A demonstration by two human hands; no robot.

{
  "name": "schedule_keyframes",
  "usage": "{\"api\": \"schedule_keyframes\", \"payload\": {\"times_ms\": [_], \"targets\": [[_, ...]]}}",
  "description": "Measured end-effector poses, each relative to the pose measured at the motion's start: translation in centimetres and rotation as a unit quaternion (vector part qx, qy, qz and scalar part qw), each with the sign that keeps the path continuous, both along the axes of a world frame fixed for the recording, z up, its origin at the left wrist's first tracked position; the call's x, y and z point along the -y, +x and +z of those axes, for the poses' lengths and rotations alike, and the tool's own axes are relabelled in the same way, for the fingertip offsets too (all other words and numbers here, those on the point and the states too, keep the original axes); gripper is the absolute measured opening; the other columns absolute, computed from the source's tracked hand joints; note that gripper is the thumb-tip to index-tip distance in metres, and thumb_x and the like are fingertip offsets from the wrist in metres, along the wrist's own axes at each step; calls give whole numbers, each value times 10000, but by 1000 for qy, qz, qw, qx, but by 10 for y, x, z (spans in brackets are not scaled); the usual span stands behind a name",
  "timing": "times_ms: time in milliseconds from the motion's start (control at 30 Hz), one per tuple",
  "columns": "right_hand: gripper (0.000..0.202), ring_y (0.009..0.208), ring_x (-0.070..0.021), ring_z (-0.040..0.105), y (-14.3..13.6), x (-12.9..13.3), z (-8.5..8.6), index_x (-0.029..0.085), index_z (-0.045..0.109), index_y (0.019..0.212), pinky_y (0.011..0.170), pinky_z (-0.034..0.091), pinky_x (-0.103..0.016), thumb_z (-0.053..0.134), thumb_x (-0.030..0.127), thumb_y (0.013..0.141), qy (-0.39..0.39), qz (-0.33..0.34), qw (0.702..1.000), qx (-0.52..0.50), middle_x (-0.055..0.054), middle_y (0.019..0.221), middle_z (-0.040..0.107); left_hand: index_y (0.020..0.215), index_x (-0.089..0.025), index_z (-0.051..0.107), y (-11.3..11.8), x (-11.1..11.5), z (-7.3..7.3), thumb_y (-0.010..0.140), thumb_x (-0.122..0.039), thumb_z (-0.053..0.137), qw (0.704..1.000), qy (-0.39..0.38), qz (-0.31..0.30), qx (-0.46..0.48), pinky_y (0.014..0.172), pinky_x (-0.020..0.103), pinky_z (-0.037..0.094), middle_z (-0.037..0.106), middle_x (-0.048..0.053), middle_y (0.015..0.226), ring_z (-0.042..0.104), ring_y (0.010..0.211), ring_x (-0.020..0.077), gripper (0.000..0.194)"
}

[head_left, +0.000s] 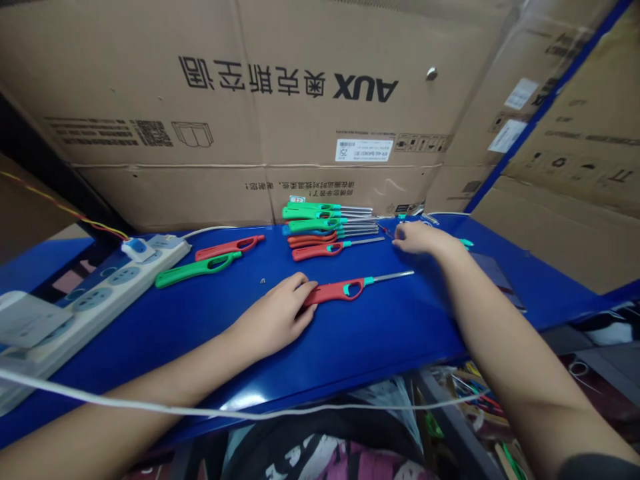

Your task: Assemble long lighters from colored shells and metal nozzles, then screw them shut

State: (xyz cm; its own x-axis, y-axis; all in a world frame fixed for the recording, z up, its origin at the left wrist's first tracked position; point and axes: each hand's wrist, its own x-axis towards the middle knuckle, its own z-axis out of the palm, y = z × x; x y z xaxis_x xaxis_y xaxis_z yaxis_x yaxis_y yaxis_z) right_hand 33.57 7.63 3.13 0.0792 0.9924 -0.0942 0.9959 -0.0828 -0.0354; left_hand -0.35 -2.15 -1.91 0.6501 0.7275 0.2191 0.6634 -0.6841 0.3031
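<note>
My left hand [289,308] grips the handle end of a red long-nosed lighter [333,291], which lies on the blue table with its metal tube pointing right. My right hand [414,237] is at the back right, fingers bent down and closed by some small parts; what they hold is hidden. A thin red piece [384,229] shows just left of its fingertips. Left of that hand lies a stack of lighters, with green lighters [314,225] on the far side and a red lighter [320,251] nearest me.
A green handle shell [197,269] and a red handle shell [227,248] lie at the left beside a white power strip [107,293]. A cardboard wall [280,133] stands behind. A white cable [280,415] crosses in front. Tiny metal pieces [263,281] lie mid-table.
</note>
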Motion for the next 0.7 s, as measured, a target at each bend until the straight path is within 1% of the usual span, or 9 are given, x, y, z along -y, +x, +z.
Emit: {"api": "schedule_keyframes", "payload": {"times_ms": [67, 100, 167, 267, 333, 433, 567, 633, 700], "targets": [[389, 1123, -333, 630, 3, -10, -10, 105, 620, 1242, 895, 489, -391, 596, 284, 898, 38, -38, 999, 1, -224, 1255, 636, 1308, -146, 567, 0, 0, -1, 979, -262, 487, 1000, -6, -7, 13, 989, 406, 523, 596, 122, 1214, 618, 1118, 262, 358], [460, 1150, -349, 617, 4, -13, -16, 89, 560, 1321, 909, 491, -418, 569, 306, 916, 54, -57, 997, -2, -254, 1312, 588, 1311, -148, 566, 0, 0, -1, 982, -267, 480, 1000, -9, -11, 16, 1001, 407, 517, 595, 121, 1223, 614, 1128, 260, 361], [483, 1169, -343, 612, 5, -16, -27, 129, 512, 1382, 931, 493, -429, 533, 326, 941, 75, -71, 995, -13, -239, 1365, 541, 1313, -155, 568, 0, 0, -2, 993, -291, 463, 999, -13, -24, 20, 1008, 412, 514, 598, 120, 1228, 609, 1133, 258, 363], [384, 1178, -311, 609, 8, -16, -40, 217, 571, 1314, 959, 490, -410, 514, 356, 961, 101, -70, 992, -32, -164, 1364, 543, 1309, -164, 577, -1, -2, -3, 1000, -326, 458, 999, -11, -44, 26, 1004, 416, 516, 614, 118, 1217, 611, 1121, 254, 369], [320, 1184, -299, 604, 9, -18, -45, 218, 603, 1240, 969, 487, -403, 500, 358, 972, 119, -76, 989, -43, -143, 1335, 564, 1292, -170, 592, -1, -4, -2, 1000, -345, 456, 998, -7, -48, 36, 999, 414, 521, 630, 117, 1211, 620, 1110, 251, 367], [273, 1173, -292, 605, 10, -23, -50, 180, 604, 1183, 956, 489, -398, 493, 316, 974, 138, -98, 984, -60, -158, 1277, 601, 1236, -177, 631, -1, -8, -2, 993, -383, 467, 998, 0, -39, 58, 983, 408, 534, 668, 109, 1180, 642, 1076, 247, 358], [272, 1112, -311, 632, 14, -25, -49, 127, 604, 1154, 908, 497, -404, 489, 288, 967, 155, -133, 975, -88, -209, 1212, 639, 1194, -173, 654, -2, -14, -3, 975, -397, 499, 996, -1, -21, 85, 957, 396, 548, 696, 100, 1146, 662, 1027, 237, 350], [282, 1098, -311, 635, 17, -21, -45, 131, 596, 1169, 902, 492, -401, 453, 281, 978, 174, -148, 969, -97, -209, 1189, 657, 1190, -172, 656, -3, -16, -5, 969, -405, 513, 996, 0, -17, 90, 953, 397, 548, 699, 98, 1146, 661, 1025, 237, 352], [298, 1116, -302, 624, 21, -17, -40, 142, 586, 1186, 924, 478, -392, 417, 290, 990, 216, -160, 957, -110, -200, 1198, 661, 1187, -177, 659, -4, -17, -6, 964, -416, 526, 996, 4, -15, 89, 953, 401, 546, 702, 95, 1146, 657, 1037, 240, 353]]}}
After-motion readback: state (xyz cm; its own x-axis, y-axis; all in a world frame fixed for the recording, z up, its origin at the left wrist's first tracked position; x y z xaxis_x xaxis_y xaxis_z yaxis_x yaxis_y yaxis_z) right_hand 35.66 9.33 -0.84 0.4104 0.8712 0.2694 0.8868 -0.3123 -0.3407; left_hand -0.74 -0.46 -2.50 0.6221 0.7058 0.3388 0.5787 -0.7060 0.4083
